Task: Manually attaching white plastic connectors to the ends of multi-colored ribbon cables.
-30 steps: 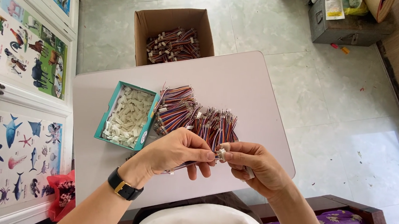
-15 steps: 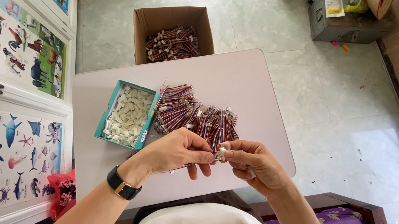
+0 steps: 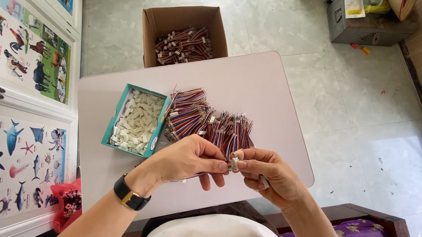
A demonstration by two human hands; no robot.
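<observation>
Both hands met just this side of the wire pile on the table — the left hand pinched a thin wire lead, fingers closed on it, while the right hand clamped a small white connector between thumb and forefinger. The two sets of fingertips were touching around that connector, held in the air above the near edge of the table. It looked like the seating step: a wire end being pushed into the plastic housing. What that seemed to call for was a steady, square push, the housing kept from twisting — whether the end had already clicked in, I could not tell. Left of the wire pile sat the teal box full of white housings, touching the bundles. Beyond the pile, off the far edge of the table, a cardboard box on the floor held more bundled leads.
</observation>
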